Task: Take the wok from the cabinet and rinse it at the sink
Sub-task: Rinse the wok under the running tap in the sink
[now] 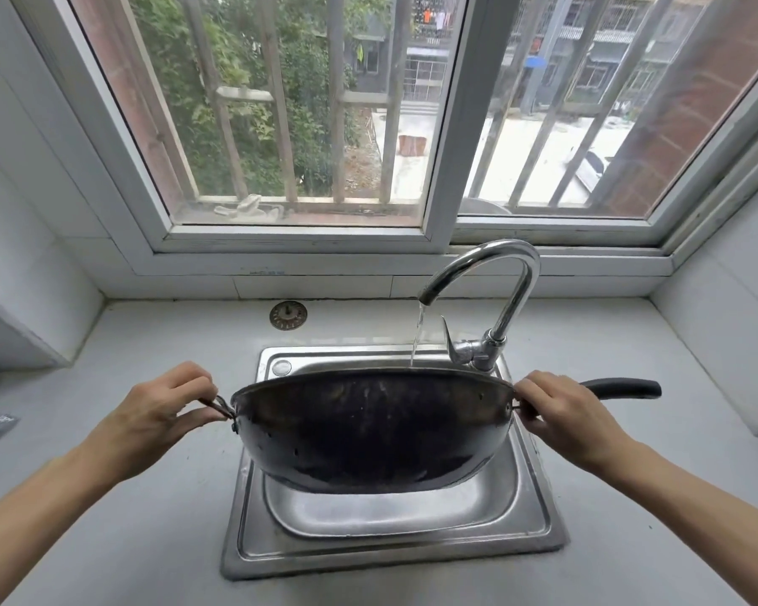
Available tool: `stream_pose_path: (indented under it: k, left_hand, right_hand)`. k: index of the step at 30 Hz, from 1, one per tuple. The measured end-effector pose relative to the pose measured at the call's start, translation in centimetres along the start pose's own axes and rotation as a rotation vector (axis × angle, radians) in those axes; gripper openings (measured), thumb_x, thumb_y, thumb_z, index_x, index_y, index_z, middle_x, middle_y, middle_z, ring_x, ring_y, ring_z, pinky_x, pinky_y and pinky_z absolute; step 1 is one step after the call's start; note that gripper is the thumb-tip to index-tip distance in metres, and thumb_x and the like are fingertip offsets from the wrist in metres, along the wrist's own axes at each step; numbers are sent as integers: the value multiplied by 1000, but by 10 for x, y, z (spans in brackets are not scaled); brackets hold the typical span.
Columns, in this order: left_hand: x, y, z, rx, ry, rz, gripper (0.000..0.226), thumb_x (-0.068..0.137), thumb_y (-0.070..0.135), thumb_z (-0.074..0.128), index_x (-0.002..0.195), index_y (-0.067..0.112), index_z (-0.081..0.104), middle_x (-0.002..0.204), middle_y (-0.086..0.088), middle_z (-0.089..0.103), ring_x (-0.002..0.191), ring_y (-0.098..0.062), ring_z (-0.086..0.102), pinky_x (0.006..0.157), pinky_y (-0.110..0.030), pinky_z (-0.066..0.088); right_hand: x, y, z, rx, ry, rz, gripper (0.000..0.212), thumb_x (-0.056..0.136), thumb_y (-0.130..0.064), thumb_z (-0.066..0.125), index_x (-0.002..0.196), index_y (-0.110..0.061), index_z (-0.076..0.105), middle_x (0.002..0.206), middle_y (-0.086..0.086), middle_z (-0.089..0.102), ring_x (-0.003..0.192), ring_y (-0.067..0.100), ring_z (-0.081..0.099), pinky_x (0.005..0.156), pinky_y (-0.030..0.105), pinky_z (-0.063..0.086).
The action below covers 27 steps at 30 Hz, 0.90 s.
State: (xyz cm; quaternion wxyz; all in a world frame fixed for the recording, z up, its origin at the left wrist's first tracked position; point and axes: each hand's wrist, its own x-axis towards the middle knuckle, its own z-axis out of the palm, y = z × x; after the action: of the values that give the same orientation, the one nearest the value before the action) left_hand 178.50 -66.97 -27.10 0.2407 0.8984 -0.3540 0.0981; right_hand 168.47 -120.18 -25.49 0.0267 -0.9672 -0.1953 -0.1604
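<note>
So the wok [368, 430] was held over the sink [394, 531], tipped so its dark underside faced the camera. Left hand [158, 408] at 9 o'clock had its fingers pinched on the small wire loop handle [219, 406], and right hand [561, 413] at 3 o'clock was curled round the base of the long black handle [622, 388]. The tap [491, 299] at 1 o'clock was running, its water [417, 338] dropping behind the wok's far rim. A drain strainer [288, 315] sat on the counter [149, 540] at 11.
</note>
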Motion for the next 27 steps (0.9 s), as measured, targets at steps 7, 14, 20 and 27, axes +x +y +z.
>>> stream_pose_path:
  k: [7, 14, 20, 27]
  left_hand:
    - [0, 5, 11, -57, 28, -79, 35, 88, 57, 53, 85, 23, 59, 89, 18, 53, 70, -16, 56, 65, -31, 44]
    - [3, 2, 27, -111, 36, -156, 31, 85, 55, 55, 80, 25, 59, 82, 17, 56, 73, -8, 56, 66, -23, 41]
    - [8, -7, 47, -196, 31, -178, 37, 83, 62, 56, 78, 25, 60, 76, 13, 58, 72, -8, 57, 66, -23, 43]
    - [14, -9, 65, -271, 22, -285, 24, 81, 50, 68, 75, 29, 60, 74, 7, 61, 67, -13, 59, 64, -25, 44]
  right_hand:
    - [1, 7, 0, 32, 38, 83, 32, 60, -3, 83, 76, -12, 57, 70, 0, 54, 61, 26, 52, 54, 38, 43]
    - [-5, 13, 18, 123, -34, 133, 32, 63, -5, 83, 80, -11, 56, 77, 0, 54, 63, 25, 51, 56, 38, 47]
    - [-1, 16, 24, 113, -50, 140, 32, 61, -2, 82, 76, -9, 55, 76, 1, 54, 66, 25, 52, 56, 38, 48]
    - [5, 28, 38, 93, -86, 166, 31, 61, -7, 83, 78, -12, 58, 72, -1, 56, 64, 25, 53, 55, 39, 47]
